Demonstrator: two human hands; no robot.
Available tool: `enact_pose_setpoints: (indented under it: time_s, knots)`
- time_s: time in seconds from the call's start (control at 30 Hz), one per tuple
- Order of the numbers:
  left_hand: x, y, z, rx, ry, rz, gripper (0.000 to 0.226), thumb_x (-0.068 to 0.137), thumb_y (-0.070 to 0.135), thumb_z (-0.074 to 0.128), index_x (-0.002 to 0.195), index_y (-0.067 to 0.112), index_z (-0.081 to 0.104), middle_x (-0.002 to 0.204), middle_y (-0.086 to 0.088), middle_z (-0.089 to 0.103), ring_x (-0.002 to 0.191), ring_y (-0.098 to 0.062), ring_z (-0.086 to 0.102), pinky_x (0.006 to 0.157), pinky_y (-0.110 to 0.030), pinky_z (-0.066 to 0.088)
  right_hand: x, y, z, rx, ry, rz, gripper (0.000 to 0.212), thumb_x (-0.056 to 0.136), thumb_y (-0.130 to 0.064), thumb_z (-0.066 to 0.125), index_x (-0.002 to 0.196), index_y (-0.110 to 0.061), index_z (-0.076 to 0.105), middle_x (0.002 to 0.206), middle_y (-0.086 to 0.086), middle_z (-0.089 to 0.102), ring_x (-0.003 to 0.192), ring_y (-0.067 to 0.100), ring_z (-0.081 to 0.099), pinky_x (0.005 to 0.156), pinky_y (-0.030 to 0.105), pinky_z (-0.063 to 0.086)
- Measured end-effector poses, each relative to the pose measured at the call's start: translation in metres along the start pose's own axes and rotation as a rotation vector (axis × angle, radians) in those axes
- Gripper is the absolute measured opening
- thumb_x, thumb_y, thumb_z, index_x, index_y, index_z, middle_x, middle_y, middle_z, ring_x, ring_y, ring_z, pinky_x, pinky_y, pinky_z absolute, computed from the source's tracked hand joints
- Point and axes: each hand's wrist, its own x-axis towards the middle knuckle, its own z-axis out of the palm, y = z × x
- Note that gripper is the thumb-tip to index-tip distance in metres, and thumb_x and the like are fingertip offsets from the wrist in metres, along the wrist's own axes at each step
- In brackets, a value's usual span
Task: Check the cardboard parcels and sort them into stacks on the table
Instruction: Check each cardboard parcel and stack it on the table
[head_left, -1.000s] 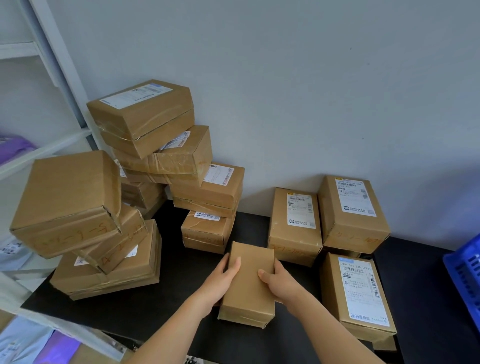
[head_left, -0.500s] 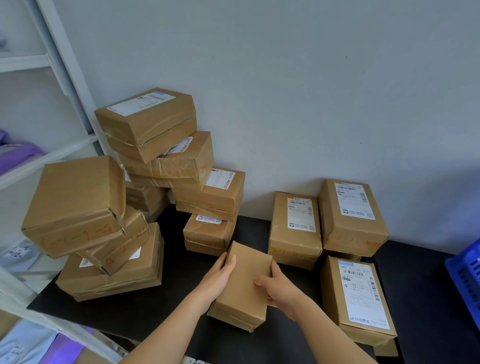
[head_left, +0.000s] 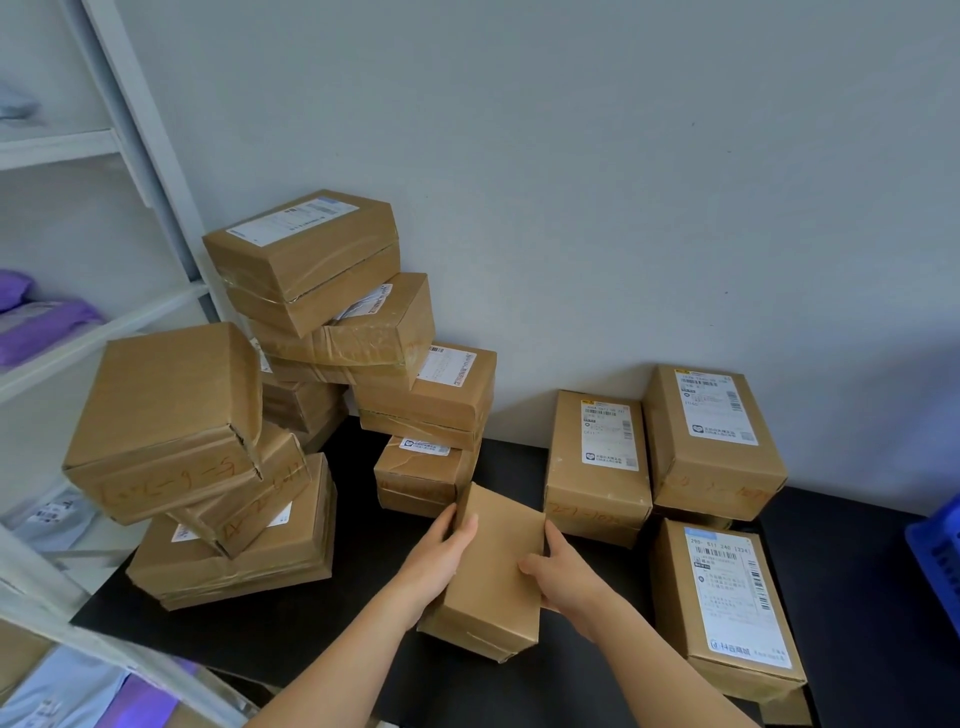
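A plain brown cardboard parcel (head_left: 493, 566) with no label showing is tilted above the black table (head_left: 322, 644), near its front middle. My left hand (head_left: 441, 556) grips its left side and my right hand (head_left: 561, 571) grips its right side. A leaning stack of taped parcels (head_left: 332, 312) rises at the back left. A second leaning stack (head_left: 171, 415) stands at the front left. Three labelled parcels lie on the right: one (head_left: 597, 462) at the back, one (head_left: 711, 441) by the wall, one (head_left: 727, 603) nearer the front.
A white shelf frame (head_left: 130, 156) stands at the left, with purple and pale bags (head_left: 41, 322) on its shelves. A blue crate (head_left: 940, 551) shows at the right edge. The grey wall runs behind the table.
Both hands have tilted the plain parcel, raising its far end and turning it slightly left. The stacks and labelled parcels have not moved.
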Motion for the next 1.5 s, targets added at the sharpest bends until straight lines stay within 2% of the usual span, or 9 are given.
enact_pose_setpoints:
  time_s: [0.17, 0.37, 0.67, 0.93, 1.07, 1.2, 1.37, 1.5]
  knots:
    - [-0.001, 0.004, -0.001, 0.025, 0.014, 0.007, 0.065, 0.094, 0.059, 0.034, 0.151, 0.035, 0.013, 0.150, 0.000, 0.033, 0.136, -0.024, 0.035, 0.113, -0.046, 0.030, 0.000, -0.002, 0.001, -0.055, 0.032, -0.014, 0.078, 0.096, -0.022, 0.054, 0.153, -0.022, 0.001, 0.156, 0.005, 0.022, 0.135, 0.025, 0.037, 0.109, 0.042, 0.037]
    - [0.002, 0.000, -0.002, 0.033, 0.030, 0.014, 0.065, 0.094, 0.060, 0.034, 0.151, 0.034, 0.014, 0.151, 0.000, 0.033, 0.138, -0.025, 0.032, 0.114, -0.048, 0.028, 0.000, -0.003, 0.003, -0.121, 0.069, -0.038, 0.073, 0.097, -0.017, 0.051, 0.153, -0.022, 0.004, 0.156, 0.005, 0.023, 0.136, 0.025, 0.037, 0.108, 0.042, 0.038]
    - [0.006, -0.001, -0.003, 0.004, 0.099, 0.036, 0.056, 0.099, 0.053, 0.030, 0.150, 0.033, 0.020, 0.152, 0.002, 0.031, 0.140, -0.023, 0.030, 0.114, -0.046, 0.027, 0.001, -0.012, 0.006, -0.099, 0.106, -0.043, 0.082, 0.094, -0.043, 0.053, 0.153, -0.017, 0.002, 0.156, 0.006, 0.022, 0.140, 0.025, 0.030, 0.110, 0.039, 0.030]
    - [0.014, -0.003, -0.003, 0.065, 0.206, 0.078, 0.055, 0.099, 0.045, 0.040, 0.148, 0.024, 0.028, 0.148, -0.001, 0.038, 0.135, -0.022, 0.038, 0.109, -0.040, 0.034, 0.000, -0.014, 0.008, 0.067, 0.025, -0.008, 0.082, 0.088, -0.055, 0.054, 0.151, -0.017, 0.019, 0.146, 0.007, 0.040, 0.130, 0.027, 0.043, 0.110, 0.046, 0.035]
    - [0.014, -0.004, 0.003, 0.091, 0.189, 0.105, 0.058, 0.096, 0.043, 0.049, 0.147, 0.022, 0.032, 0.142, -0.002, 0.045, 0.128, -0.020, 0.046, 0.103, -0.037, 0.041, -0.003, -0.011, 0.008, 0.093, -0.009, -0.007, 0.078, 0.085, -0.059, 0.055, 0.148, -0.021, 0.028, 0.142, 0.003, 0.044, 0.128, 0.025, 0.045, 0.108, 0.045, 0.037]
    - [0.016, -0.003, 0.008, 0.144, 0.163, 0.123, 0.064, 0.093, 0.045, 0.054, 0.148, 0.027, 0.028, 0.144, -0.002, 0.040, 0.127, -0.019, 0.046, 0.100, -0.036, 0.045, -0.002, -0.008, 0.008, 0.018, 0.015, -0.017, 0.074, 0.088, -0.055, 0.054, 0.148, -0.021, 0.027, 0.141, 0.002, 0.045, 0.126, 0.024, 0.046, 0.107, 0.044, 0.038]
    - [0.019, -0.009, 0.009, 0.138, 0.089, 0.095, 0.071, 0.089, 0.046, 0.059, 0.148, 0.028, 0.025, 0.145, 0.001, 0.040, 0.130, -0.021, 0.043, 0.104, -0.043, 0.043, -0.002, -0.003, 0.009, -0.050, -0.003, -0.039, 0.063, 0.092, -0.045, 0.054, 0.144, -0.018, 0.032, 0.131, 0.001, 0.052, 0.115, 0.019, 0.052, 0.099, 0.035, 0.044]
    - [0.022, -0.012, 0.009, 0.081, 0.051, 0.053, 0.070, 0.090, 0.046, 0.058, 0.148, 0.028, 0.024, 0.142, 0.001, 0.042, 0.127, -0.020, 0.046, 0.098, -0.038, 0.046, 0.000, -0.002, 0.009, -0.061, -0.029, -0.016, 0.062, 0.092, -0.047, 0.053, 0.143, -0.019, 0.032, 0.129, 0.001, 0.052, 0.113, 0.018, 0.052, 0.095, 0.033, 0.043]
